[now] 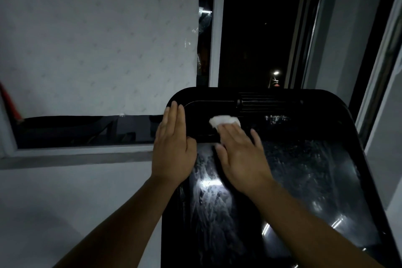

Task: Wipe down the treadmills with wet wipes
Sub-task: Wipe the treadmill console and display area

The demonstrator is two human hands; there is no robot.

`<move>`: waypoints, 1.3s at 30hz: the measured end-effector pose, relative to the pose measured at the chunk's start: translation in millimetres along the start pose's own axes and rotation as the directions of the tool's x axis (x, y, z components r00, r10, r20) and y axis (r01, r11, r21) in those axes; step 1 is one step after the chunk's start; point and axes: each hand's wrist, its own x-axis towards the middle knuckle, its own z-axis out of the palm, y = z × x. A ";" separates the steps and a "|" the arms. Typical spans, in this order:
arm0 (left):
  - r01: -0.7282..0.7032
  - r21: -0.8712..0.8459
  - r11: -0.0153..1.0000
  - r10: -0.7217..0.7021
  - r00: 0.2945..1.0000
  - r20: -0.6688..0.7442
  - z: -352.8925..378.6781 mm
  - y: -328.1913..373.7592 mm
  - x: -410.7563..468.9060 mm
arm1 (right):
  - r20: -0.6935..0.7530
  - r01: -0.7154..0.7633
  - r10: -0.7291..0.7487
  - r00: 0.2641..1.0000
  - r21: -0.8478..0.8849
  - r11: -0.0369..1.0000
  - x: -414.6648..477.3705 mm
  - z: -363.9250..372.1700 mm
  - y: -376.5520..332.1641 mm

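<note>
A glossy black treadmill console fills the lower right of the head view, its surface streaked with wet smears. My left hand rests flat on the console's upper left edge, fingers straight and together. My right hand lies flat on the panel and presses a crumpled white wet wipe under its fingertips. The wipe pokes out beyond the fingers, just below a ribbed vent at the top of the console.
A window showing a dark night and a street lamp stands right behind the console. A white patterned sheet covers the pane at left, above a grey sill. White window frames run along the right.
</note>
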 end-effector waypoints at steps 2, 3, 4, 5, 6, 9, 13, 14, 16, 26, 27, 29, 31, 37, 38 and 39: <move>-0.001 0.009 1.000 0.001 1.000 0.008 -1.2 0.7 0.2 | 0.002 -0.027 0.027 1.000 0.005 1.000 12.3 2.0 -17.4; 0.003 0.018 1.000 -0.003 1.000 0.015 -1.6 0.9 0.2 | 0.003 0.011 -0.011 1.000 -0.003 1.000 10.5 5.3 -26.6; 0.003 0.039 0.999 -0.004 1.000 0.020 -2.1 1.0 0.0 | -0.007 0.066 -0.066 0.998 -0.004 0.998 5.1 7.4 -30.4; -0.010 0.074 0.997 0.008 1.000 0.020 -2.4 1.2 0.4 | -0.012 0.102 -0.102 0.995 0.001 0.995 -0.7 7.0 -28.1; -0.040 0.123 0.992 0.038 0.999 0.017 -2.8 1.6 0.2 | -0.024 0.106 -0.106 0.994 0.003 0.994 -5.1 4.0 -21.8; -0.196 0.230 0.953 0.190 0.981 0.048 -0.8 3.8 -0.2 | -0.084 0.022 -0.021 0.996 0.002 1.000 -1.4 0.5 -0.9; -0.267 0.271 0.925 0.251 0.964 0.093 -2.2 4.1 0.4 | -0.032 -0.015 0.016 0.999 0.032 0.999 10.8 10.0 -11.5; -0.271 0.281 0.921 0.253 0.962 0.100 -2.7 3.8 0.4 | -0.017 0.021 -0.021 1.000 0.013 1.000 4.0 12.7 -12.2; -0.282 0.307 0.909 0.257 0.959 0.119 -2.8 4.4 0.4 | 0.029 0.092 -0.091 0.995 -0.030 0.995 -14.3 12.3 0.3; -0.459 0.429 0.778 0.332 0.880 0.340 8.4 30.0 -5.1 | 0.030 0.042 -0.042 0.999 -0.007 0.999 -27.8 7.2 20.4; -0.449 0.414 0.792 0.315 0.881 0.354 12.5 34.5 -7.3 | 0.035 0.052 -0.051 0.998 -0.024 0.998 -32.9 3.3 34.3; -0.416 0.385 0.824 0.282 0.890 0.359 19.2 39.3 -8.6 | -0.022 -0.050 0.049 0.999 -0.054 0.997 -26.2 -5.5 61.5; -0.397 0.380 0.835 0.273 0.900 0.341 25.5 43.4 -8.3 | -0.067 -0.191 0.189 0.980 -0.030 0.981 -8.2 -10.7 66.3; -0.396 0.366 0.842 0.272 0.898 0.346 43.3 68.6 -6.8 | 0.016 -0.042 0.042 0.999 -0.021 0.999 -25.5 -12.3 79.2; -0.386 0.372 0.845 0.258 0.901 0.348 44.5 71.0 -6.4 | -0.012 -0.114 0.114 0.993 -0.027 0.993 -24.7 -18.5 97.3; -0.371 0.378 0.849 0.247 0.909 0.337 46.1 73.2 -6.1 | -0.053 -0.207 0.205 0.977 -0.031 0.978 -20.4 -24.2 112.2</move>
